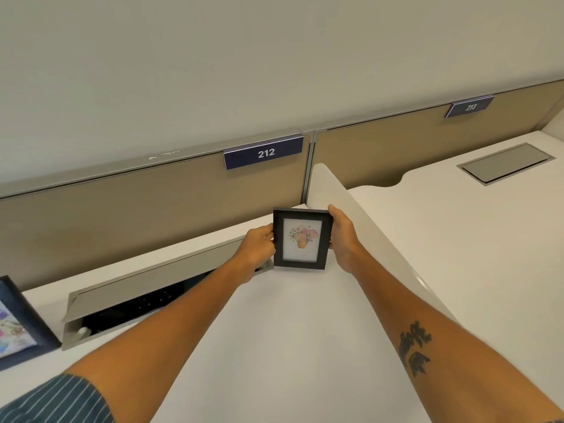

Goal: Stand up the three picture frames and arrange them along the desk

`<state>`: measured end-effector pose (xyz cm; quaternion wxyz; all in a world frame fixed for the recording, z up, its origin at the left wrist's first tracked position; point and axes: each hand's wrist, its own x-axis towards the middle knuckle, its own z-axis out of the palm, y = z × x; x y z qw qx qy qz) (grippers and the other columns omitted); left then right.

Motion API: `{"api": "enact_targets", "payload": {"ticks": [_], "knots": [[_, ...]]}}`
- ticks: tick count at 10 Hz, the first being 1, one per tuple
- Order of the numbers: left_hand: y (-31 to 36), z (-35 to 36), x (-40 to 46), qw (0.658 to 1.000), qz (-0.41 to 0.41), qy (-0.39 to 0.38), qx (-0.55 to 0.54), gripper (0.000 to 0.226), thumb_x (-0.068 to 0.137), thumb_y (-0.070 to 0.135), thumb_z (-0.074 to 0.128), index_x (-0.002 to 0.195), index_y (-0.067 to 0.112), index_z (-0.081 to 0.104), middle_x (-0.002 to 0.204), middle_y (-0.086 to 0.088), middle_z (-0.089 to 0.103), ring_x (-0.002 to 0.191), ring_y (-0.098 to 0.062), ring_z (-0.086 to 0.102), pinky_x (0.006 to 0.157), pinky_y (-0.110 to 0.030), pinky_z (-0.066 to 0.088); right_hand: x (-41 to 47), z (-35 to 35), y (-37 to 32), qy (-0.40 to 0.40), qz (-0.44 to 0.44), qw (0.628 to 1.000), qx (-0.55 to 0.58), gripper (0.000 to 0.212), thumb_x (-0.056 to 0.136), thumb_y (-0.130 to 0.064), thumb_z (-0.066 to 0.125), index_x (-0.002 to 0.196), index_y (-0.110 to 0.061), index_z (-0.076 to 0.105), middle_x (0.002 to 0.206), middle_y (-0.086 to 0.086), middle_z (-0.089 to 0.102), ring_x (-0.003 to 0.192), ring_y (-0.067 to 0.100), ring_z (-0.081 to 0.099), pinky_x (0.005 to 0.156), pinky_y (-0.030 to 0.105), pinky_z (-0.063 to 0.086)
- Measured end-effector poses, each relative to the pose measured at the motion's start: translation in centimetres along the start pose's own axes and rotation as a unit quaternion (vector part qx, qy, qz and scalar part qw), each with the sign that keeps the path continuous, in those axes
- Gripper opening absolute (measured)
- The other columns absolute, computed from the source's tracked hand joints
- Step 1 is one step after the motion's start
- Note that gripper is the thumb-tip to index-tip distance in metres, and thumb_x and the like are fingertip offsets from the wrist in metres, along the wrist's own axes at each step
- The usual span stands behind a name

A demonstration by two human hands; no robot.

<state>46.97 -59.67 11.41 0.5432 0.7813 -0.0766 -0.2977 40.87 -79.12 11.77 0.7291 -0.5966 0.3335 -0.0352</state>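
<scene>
A small black picture frame (302, 239) with a flower-pot print stands upright near the far right corner of the white desk (274, 346), its bottom edge at the desk surface. My left hand (258, 248) grips its left side and my right hand (343, 236) grips its right side. A second frame with a dark blue border and a colourful picture (18, 325) is at the far left edge of the view, partly cut off. No third frame is visible.
An open grey cable hatch (146, 288) lies in the desk left of the black frame. A beige partition with label 212 (264, 153) runs behind. A white divider (360, 227) separates the neighbouring desk, which has a closed hatch (506, 163).
</scene>
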Motion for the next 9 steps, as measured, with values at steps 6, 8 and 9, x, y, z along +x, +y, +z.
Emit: {"api": "enact_targets", "payload": {"ticks": [6,8,9], "knots": [[-0.7,0.0,4.8,0.999,-0.004,0.02,-0.047,0.063,0.104,-0.008,0.047,0.159,0.021,0.041,0.16,-0.003,0.05,0.148,-0.027,0.046,0.116,-0.05,0.046,7.3,0.7,0.1,0.019,0.016,1.0,0.0,0.057,0.108,-0.064,0.045,0.14,-0.022,0.065,0.132,0.008,0.077,0.129,0.029,0.068,0.125,0.063,0.037],[-1.7,-1.0,1.4,0.997,0.019,0.07,0.026,0.065,0.109,0.013,0.049,0.166,0.021,0.02,0.168,-0.003,0.037,0.154,-0.024,0.037,0.122,-0.04,0.037,4.4,0.8,0.6,0.078,-0.048,0.988,-0.121,0.071,0.109,-0.068,0.04,0.167,-0.026,0.038,0.17,0.007,0.046,0.157,0.035,0.044,0.13,0.064,0.032],[-3.7,-1.9,-2.4,0.988,0.069,0.108,0.091,0.07,0.108,0.024,0.053,0.167,0.026,0.016,0.163,-0.003,0.043,0.146,-0.022,0.046,0.104,-0.024,0.043,2.2,0.1,2.7,0.077,-0.055,0.973,-0.211,0.073,0.114,-0.06,0.031,0.172,-0.016,0.025,0.177,0.012,0.035,0.162,0.038,0.035,0.133,0.056,0.028]]}}
